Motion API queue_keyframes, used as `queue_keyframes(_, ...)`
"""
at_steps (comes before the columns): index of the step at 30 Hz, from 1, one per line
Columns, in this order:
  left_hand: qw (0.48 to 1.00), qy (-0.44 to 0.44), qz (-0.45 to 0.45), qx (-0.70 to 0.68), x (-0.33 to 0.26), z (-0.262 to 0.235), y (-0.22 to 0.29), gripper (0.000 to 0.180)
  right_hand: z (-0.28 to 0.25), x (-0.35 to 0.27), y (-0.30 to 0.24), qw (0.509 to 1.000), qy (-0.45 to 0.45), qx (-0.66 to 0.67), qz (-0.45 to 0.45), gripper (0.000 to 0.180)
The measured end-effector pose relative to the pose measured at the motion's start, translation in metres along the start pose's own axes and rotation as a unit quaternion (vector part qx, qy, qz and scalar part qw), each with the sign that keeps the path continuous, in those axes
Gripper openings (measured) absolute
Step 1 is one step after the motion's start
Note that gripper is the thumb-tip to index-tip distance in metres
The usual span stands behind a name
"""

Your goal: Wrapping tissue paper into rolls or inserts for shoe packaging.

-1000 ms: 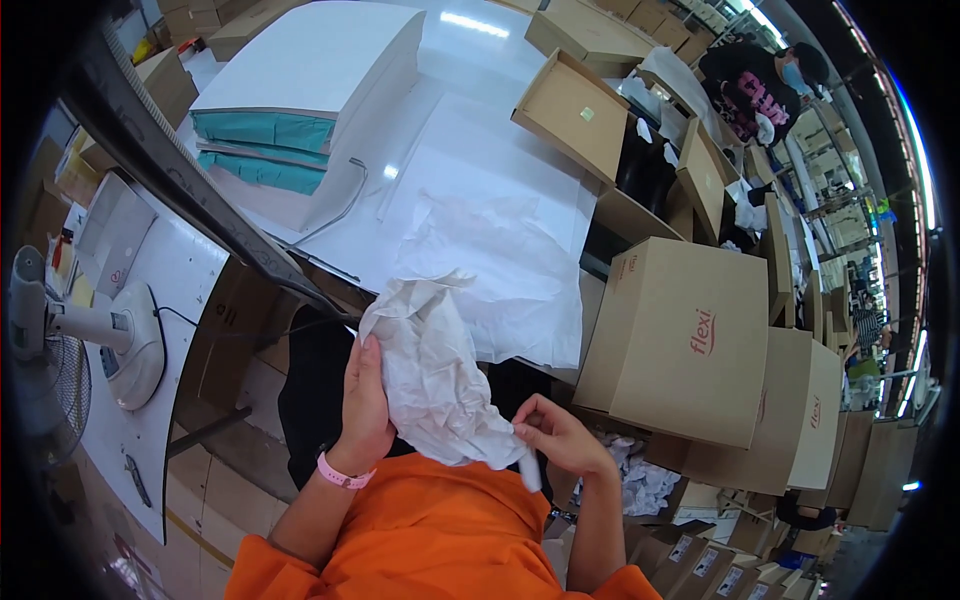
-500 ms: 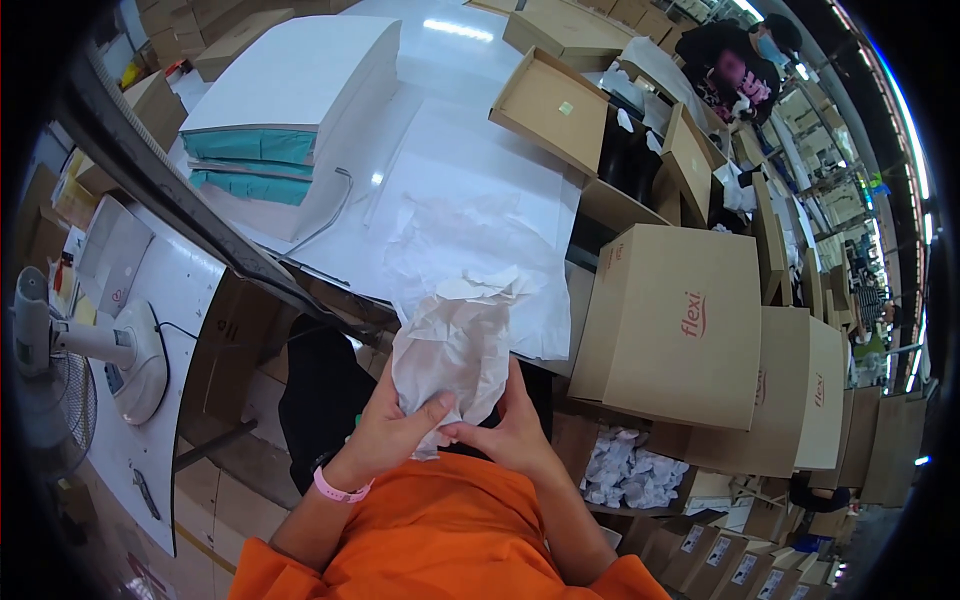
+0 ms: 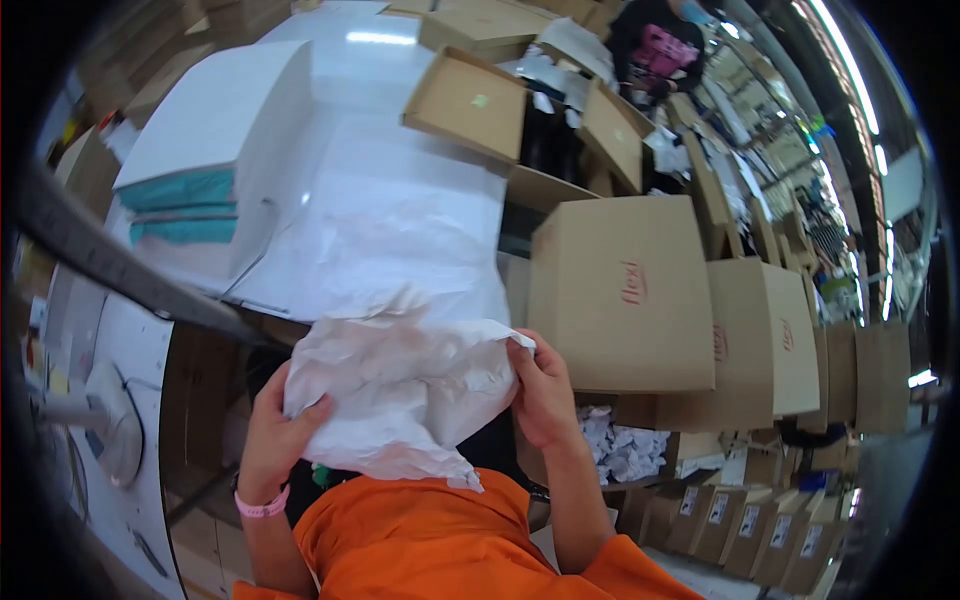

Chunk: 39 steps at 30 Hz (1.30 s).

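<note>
A crumpled sheet of white tissue paper (image 3: pixel 410 390) is spread between my two hands, in front of my orange top. My left hand (image 3: pixel 280 430) grips its left side, thumb on top and the other fingers mostly hidden beneath. At its right edge, my right hand (image 3: pixel 543 392) pinches the paper between thumb and fingers. Just beyond, more thin white paper (image 3: pixel 400 240) lies flat on the white table (image 3: pixel 360 85). A thick stack of white sheets (image 3: pixel 225 110) with teal wrapping at its near end stands at the table's left.
Large brown cartons (image 3: pixel 625 300) stand close on my right. Below them a box holds crumpled white paper balls (image 3: pixel 622 447). Farther back, an open carton (image 3: pixel 470 105) holds dark items, and a co-worker (image 3: pixel 655 50) stands beyond. A metal post (image 3: pixel 130 265) and white fan (image 3: pixel 110 425) are at left.
My hands have moved apart, opening the bunched paper into a wider sheet. The view has turned, so the table and cartons appear farther left.
</note>
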<state>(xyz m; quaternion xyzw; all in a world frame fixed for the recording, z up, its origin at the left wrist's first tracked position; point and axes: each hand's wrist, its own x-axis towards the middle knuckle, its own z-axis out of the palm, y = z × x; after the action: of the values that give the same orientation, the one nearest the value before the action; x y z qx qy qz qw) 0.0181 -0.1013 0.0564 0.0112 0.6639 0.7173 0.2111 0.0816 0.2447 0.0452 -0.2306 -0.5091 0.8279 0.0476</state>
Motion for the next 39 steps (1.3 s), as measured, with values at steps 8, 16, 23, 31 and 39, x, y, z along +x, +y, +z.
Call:
queue_keyframes(8, 0.994, -0.088, -0.061, 0.030, -0.002, -0.028, 0.000, 0.038, -0.006, 0.020, -0.044, 0.889, 0.085, -0.400, -0.207, 0.022)
queue_keyframes(16, 0.979, -0.192, -0.021, 0.069, 0.010, -0.019, 0.009, 0.050, -0.034, 0.007, -0.073, 0.903, 0.128, -0.342, -0.227, 0.011)
queue_keyframes(23, 0.995, -0.020, -0.087, -0.045, -0.050, -0.040, -0.009, 0.032, 0.058, 0.066, -0.095, 0.834, -0.056, -0.535, -0.125, 0.023)
queue_keyframes(31, 0.987, -0.128, -0.023, -0.097, -0.060, -0.041, -0.050, 0.052, 0.133, 0.132, -0.126, 0.659, -0.213, -0.719, -0.052, 0.051)
queue_keyframes(39, 0.989, -0.062, -0.099, -0.096, -0.089, -0.041, -0.053, 0.040, 0.391, 0.230, -0.045, 0.609, -0.332, -0.646, -0.319, 0.036)
